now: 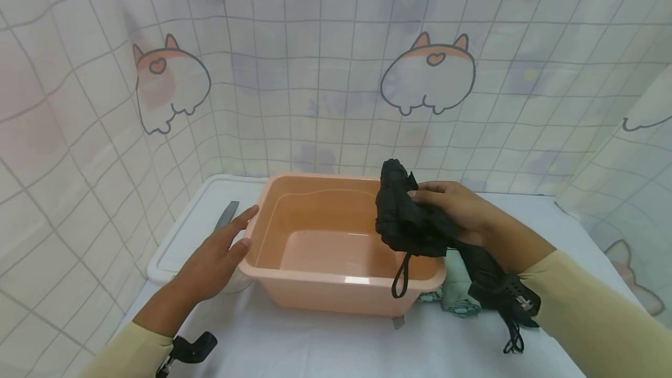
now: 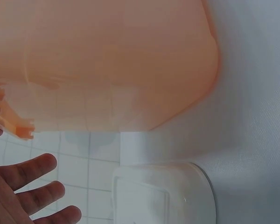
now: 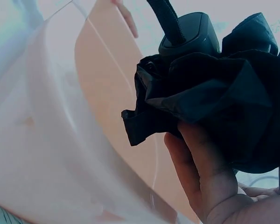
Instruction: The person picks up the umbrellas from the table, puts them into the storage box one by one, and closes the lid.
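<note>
My right hand [image 1: 459,212] grips a black folded umbrella [image 1: 401,214] above the right side of a peach plastic basin [image 1: 336,293]. A thin cord loop dangles from the umbrella, and more black cloth [image 1: 480,267] hangs below the hand. The right wrist view shows the umbrella's handle end [image 3: 191,35] with its strap, and loose folds of cloth. At the basin's left rim, my left hand [image 1: 212,261] has its fingers extended, with fingertips at the edge. Those spread fingers [image 2: 37,170] appear beside the basin wall in the left wrist view.
Behind my left hand lies a white lid or tray [image 1: 184,226] with a grey strip [image 1: 227,214] on it. A rolled pale green cloth [image 1: 459,284] sits right of the basin. White patterned curtains [image 1: 336,74] enclose the white tabletop [image 1: 315,343].
</note>
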Demonstrator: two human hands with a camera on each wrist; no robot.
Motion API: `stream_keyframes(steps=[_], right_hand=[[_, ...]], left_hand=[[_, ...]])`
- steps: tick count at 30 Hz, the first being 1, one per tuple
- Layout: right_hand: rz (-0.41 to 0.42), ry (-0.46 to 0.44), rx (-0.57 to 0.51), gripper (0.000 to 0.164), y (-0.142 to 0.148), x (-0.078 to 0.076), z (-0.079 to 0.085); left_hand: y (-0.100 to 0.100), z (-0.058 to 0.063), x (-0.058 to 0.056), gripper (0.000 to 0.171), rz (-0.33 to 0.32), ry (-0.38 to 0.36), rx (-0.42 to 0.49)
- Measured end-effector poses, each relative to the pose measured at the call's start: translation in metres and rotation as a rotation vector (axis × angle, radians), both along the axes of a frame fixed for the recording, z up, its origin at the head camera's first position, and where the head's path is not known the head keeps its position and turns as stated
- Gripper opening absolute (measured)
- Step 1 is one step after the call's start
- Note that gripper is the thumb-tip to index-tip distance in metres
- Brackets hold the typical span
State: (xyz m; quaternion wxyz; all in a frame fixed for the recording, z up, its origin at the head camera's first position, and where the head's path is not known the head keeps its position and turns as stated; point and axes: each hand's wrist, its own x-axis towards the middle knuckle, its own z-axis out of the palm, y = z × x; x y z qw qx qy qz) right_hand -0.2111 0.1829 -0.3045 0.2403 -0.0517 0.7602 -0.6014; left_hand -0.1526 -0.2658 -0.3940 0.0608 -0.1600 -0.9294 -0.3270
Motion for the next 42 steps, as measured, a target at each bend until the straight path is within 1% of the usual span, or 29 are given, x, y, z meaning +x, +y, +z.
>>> stream_keyframes(steps=[7, 16, 22, 27, 34, 39, 42], right_hand=[[0.005, -0.006, -0.017, 0.080, -0.009, -0.005, -0.002], [0.005, -0.020, -0.046, 0.076, -0.020, -0.008, -0.004], [0.028, -0.032, -0.077, 0.073, -0.026, -0.010, -0.005], [0.025, -0.040, -0.077, 0.071, -0.031, -0.012, -0.005], [0.001, -0.055, -0.080, 0.071, -0.039, -0.012, -0.006], [-0.002, -0.053, -0.074, 0.073, -0.045, -0.013, -0.006], [0.001, -0.055, -0.069, 0.074, -0.048, -0.014, -0.007]], left_hand=[[0.001, 0.000, 0.000, 0.060, 0.015, -0.014, -0.009], [0.000, 0.000, 0.000, 0.060, 0.010, -0.011, -0.006], [0.000, -0.001, -0.001, 0.060, 0.001, 0.002, -0.006], [-0.001, -0.001, -0.001, 0.060, 0.001, 0.007, -0.010], [0.000, 0.001, -0.001, 0.059, 0.009, -0.016, -0.018], [0.000, 0.001, 0.000, 0.059, 0.014, -0.025, -0.022], [0.000, 0.001, 0.000, 0.060, 0.010, -0.016, -0.013]])
